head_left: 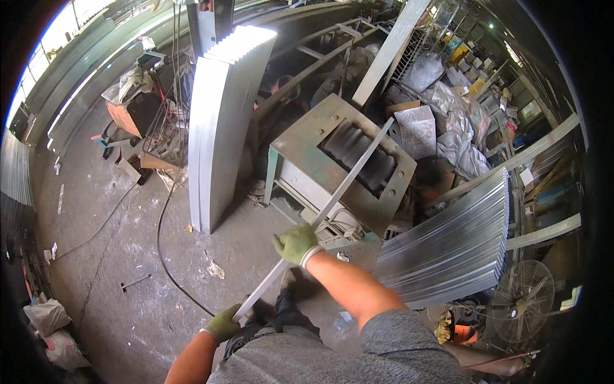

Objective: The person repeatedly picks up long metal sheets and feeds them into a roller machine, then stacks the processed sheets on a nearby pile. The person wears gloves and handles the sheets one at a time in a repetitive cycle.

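Observation:
A long, narrow, pale metal bar (352,173) runs slantwise from my body up and to the right. My left hand (223,324), in a green glove, is closed round its near end. Farther along, my right hand (297,245), gloved alike, grips the bar from above. The far stretch of the bar crosses over a machine (296,142) with a worn, grey-green top plate. Dark ribbed rollers (356,151) show in the opening of that plate, partly behind the bar. Whether the bar touches them I cannot tell.
Left of the machine stands a tall stack of shiny metal profiles (214,128). Another stack (448,243) lies close on my right, beside a fan (523,304). A black cable (161,233) curves across the floor. Crumpled silver sheeting (460,134) is heaped behind the machine.

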Demonstrator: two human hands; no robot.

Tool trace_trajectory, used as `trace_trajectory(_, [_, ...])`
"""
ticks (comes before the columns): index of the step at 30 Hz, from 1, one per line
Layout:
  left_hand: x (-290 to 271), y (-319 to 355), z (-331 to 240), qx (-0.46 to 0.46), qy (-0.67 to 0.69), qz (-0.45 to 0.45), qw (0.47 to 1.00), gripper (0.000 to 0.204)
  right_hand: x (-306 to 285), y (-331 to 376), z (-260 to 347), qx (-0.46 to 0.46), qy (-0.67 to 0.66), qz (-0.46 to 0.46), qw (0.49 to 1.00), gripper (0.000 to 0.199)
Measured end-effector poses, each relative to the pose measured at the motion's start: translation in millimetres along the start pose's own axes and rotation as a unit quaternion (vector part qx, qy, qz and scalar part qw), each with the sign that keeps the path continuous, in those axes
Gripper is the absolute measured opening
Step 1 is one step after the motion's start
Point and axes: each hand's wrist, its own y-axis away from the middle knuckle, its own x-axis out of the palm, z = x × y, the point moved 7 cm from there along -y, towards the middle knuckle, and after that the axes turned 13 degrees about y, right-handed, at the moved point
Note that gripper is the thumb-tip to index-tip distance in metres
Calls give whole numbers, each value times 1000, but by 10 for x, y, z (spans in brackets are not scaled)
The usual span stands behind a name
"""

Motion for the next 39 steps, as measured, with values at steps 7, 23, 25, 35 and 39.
trace_trajectory(7, [-121,699,838,-50,15,-23,998,54,180,311,1030,-18,13,45,999,56])
trace_trajectory(23, [-20,374,870,26,-78,-90,993,55,275,326,791,-35,-5,7,999,57])
trace_trajectory(25, [92,-128,316,15,-82,-89,993,54,197,108,81,-25,46,29,998,57])
trace_trajectory(35, [204,-491,-251,-5,-94,-93,991,50,76,-9,-496,-30,62,-55,996,51])
trace_trajectory(39, [138,74,378,-49,-70,-67,994,53,94,412,313,-74,-76,-130,986,37])
